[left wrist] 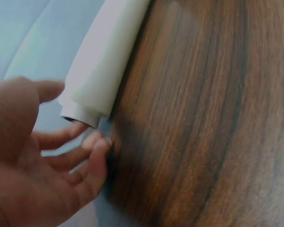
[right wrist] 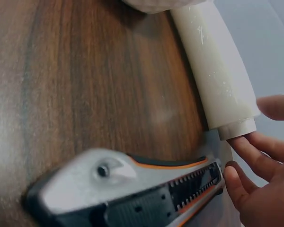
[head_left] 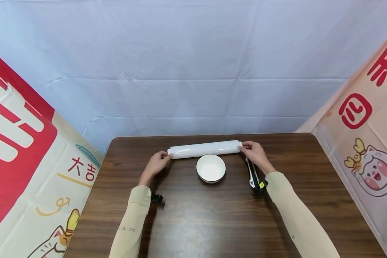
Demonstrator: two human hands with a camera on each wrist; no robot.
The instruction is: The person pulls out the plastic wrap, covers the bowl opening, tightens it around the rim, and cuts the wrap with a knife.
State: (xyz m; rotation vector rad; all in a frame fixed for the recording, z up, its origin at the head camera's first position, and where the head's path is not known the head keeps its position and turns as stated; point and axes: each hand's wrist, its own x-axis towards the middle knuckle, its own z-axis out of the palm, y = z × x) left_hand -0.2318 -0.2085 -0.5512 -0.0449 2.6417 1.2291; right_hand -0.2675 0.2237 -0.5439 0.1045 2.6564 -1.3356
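A white roll of cling film (head_left: 204,149) lies crosswise near the table's back edge, its core sticking out at both ends. My left hand (head_left: 157,163) pinches the left end, with the thumb on the film and a fingertip at the core opening. At the opposite end, my right hand (head_left: 255,154) grips the roll the same way, thumb on the outside and fingers under the core (right wrist: 237,128). Just in front of the roll stands a white bowl (head_left: 211,167) with a dark rim. A grey and black utility knife (right wrist: 146,189) with orange trim lies beneath my right wrist.
The dark wood-grain table (head_left: 193,215) ends at a pale cloth backdrop (head_left: 187,71) behind the roll. Printed banners hang on both sides, the left one (head_left: 67,168) and the right one (head_left: 351,154). Small cameras are strapped to both wrists.
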